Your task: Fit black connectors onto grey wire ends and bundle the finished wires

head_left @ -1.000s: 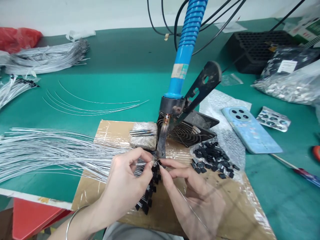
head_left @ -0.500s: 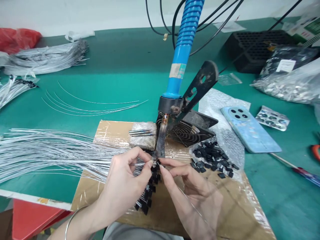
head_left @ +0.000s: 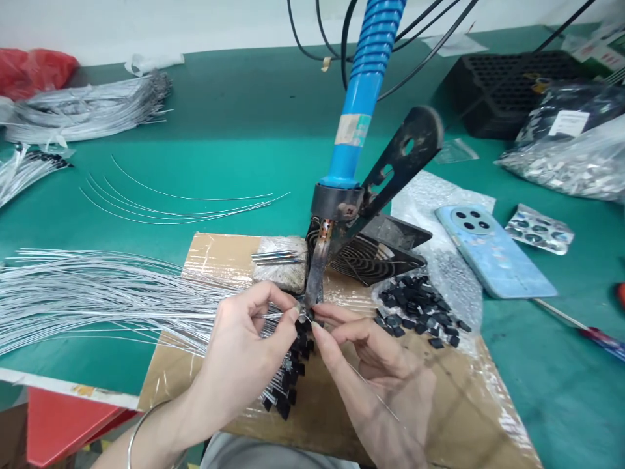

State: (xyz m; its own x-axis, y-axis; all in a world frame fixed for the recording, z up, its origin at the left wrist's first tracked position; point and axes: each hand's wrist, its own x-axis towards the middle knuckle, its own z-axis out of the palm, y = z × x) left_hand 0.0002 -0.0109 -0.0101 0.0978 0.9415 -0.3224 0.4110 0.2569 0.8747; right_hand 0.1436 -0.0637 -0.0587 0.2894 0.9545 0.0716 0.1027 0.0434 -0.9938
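– Which place are we looking at?
– A workshop, I am thinking: a clamped blue tool [head_left: 364, 98] is standing over cardboard [head_left: 469, 404], and thin wires [head_left: 97, 293] are lying across the green bench [head_left: 219, 172].

blue phone [head_left: 512, 267] | blister pack [head_left: 540, 229] | black crate [head_left: 476, 107] | red bag [head_left: 36, 71], apparently

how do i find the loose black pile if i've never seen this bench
On the green table lies a brown board. Toward its far right, beyond the right hand, the pile sits partly on clear plastic, left of the blue phone. Unlike the black pieces at the ends of the wires, its pieces show no wires.
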